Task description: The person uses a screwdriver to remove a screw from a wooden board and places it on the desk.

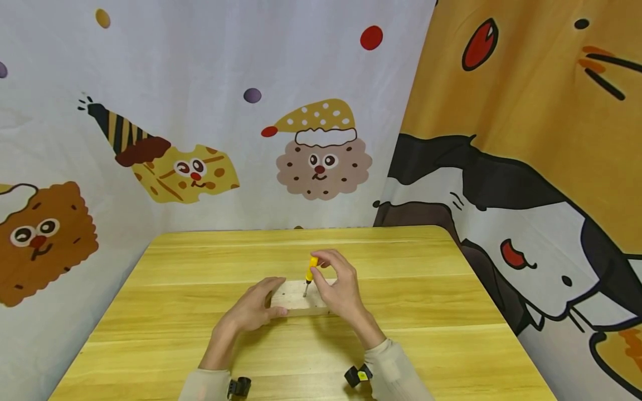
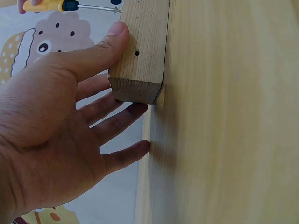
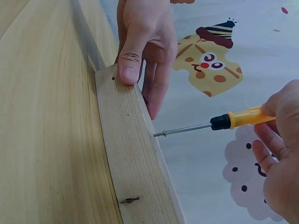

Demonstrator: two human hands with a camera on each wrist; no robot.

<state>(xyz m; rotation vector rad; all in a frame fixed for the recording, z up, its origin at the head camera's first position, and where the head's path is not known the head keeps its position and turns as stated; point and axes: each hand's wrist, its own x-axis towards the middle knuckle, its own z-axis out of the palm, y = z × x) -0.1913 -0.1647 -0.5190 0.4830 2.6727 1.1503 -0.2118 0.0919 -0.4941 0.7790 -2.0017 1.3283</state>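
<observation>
A pale wooden block (image 1: 293,303) lies on the table, its long side facing me. My left hand (image 1: 252,307) holds its left end, with the thumb (image 2: 117,37) on the near side and the fingers at the far side and end. Between thumb and fingertips, my right hand (image 1: 344,285) grips the yellow handle of a screwdriver (image 1: 311,272). The screwdriver stands nearly upright over the block, shaft down. At its tip is a small screw (image 3: 160,134), its threaded end at the block's upper face. How deep the screw sits cannot be told.
The wood-grain table (image 1: 165,312) extends around the block on all sides. Behind it hangs a white curtain (image 1: 200,83) with printed cartoon figures, and an orange printed curtain (image 1: 541,111) is at the right. A small black camera (image 1: 358,376) sits at the right wrist.
</observation>
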